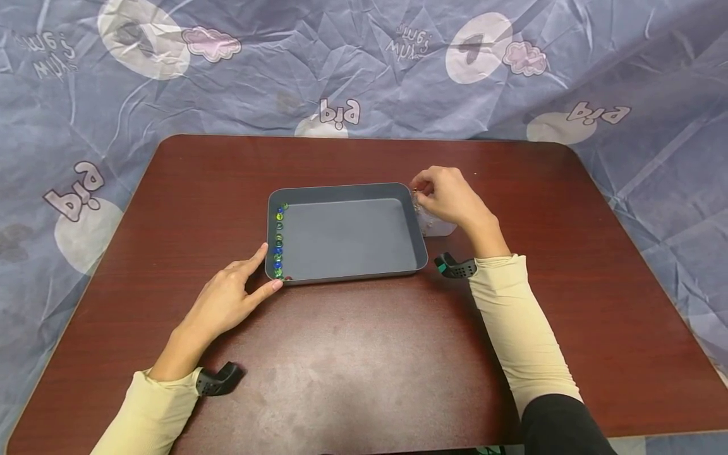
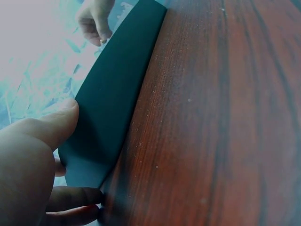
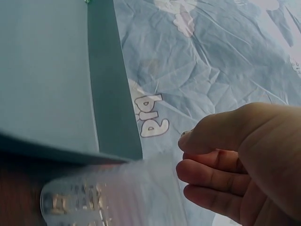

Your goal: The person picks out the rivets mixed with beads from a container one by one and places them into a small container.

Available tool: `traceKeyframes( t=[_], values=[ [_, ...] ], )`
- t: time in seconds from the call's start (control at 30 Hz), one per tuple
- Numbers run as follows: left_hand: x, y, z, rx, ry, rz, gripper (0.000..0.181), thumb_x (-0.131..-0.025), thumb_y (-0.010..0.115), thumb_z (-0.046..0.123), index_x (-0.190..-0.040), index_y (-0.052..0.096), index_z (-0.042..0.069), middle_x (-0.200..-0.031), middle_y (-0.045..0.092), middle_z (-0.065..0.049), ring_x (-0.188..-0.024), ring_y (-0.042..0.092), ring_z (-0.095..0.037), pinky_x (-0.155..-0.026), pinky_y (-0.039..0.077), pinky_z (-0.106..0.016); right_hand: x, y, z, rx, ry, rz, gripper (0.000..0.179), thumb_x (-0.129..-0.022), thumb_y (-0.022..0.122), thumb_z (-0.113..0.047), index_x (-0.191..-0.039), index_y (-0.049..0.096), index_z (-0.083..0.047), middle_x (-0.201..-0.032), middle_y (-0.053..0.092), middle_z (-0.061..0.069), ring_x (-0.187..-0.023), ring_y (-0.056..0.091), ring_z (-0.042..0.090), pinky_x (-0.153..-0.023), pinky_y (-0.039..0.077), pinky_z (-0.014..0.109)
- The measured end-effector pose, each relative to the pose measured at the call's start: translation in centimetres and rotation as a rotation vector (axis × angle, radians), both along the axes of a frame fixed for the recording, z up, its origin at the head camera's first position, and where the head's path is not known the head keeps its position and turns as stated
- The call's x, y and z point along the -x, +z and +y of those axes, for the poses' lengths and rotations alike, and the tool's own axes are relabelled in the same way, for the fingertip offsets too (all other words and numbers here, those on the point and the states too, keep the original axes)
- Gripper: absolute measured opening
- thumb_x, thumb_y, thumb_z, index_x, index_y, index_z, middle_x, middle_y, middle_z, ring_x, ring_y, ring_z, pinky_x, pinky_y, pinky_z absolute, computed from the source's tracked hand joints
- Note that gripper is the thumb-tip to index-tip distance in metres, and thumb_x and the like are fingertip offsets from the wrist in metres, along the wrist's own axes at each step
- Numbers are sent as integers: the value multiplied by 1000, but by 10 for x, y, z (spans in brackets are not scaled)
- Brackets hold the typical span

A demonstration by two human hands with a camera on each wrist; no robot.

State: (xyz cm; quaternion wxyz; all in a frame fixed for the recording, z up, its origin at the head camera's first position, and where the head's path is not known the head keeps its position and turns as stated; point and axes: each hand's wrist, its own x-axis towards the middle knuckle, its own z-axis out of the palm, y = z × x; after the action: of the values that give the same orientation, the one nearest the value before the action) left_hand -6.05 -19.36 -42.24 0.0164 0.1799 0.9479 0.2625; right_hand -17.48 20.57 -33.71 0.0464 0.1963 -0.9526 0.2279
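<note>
A grey rectangular tray (image 1: 347, 234) lies on the table. Along its left wall runs a line of shiny green and blue marble-like balls (image 1: 279, 251), with a small dark red piece (image 1: 288, 278) by the front corner. My left hand (image 1: 227, 297) rests against the tray's front left corner, thumb on the front side and forefinger along the left side. Beyond the right wall stands a clear plastic container (image 3: 127, 197) holding small gold-coloured pieces (image 3: 91, 197). Over it is my right hand (image 1: 449, 196), its fingertips pinching a tiny gold-coloured piece (image 2: 102, 41), whose kind is unclear.
The dark red-brown wooden table (image 1: 364, 354) reaches out on all sides of the tray. A blue-grey printed cloth (image 1: 375, 69) hangs behind it. Each wrist wears a black band, the right one (image 1: 455, 265) close to the tray's front right corner.
</note>
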Motion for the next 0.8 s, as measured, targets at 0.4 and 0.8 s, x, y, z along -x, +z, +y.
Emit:
traceKeyframes(
  t=[0.4,0.8],
  values=[
    [0,2,-3,6,8,-4,78,-96,61,49,-155,32,7,-138,52,-29,-126,50,-45,-98,42,-60,-1,-5,15,-30,-19,12,16,-85,61,2,-96,72,5,-87,71,16,-80,68,28,-74,54,42],
    [-1,1,0,15,4,38,78,-94,65,47,-153,36,5,-137,53,-28,-123,53,-44,-95,44,-59,-12,-6,35,-45,-35,59,19,-86,67,-7,-99,71,7,-89,70,19,-81,68,31,-76,53,46]
  ],
)
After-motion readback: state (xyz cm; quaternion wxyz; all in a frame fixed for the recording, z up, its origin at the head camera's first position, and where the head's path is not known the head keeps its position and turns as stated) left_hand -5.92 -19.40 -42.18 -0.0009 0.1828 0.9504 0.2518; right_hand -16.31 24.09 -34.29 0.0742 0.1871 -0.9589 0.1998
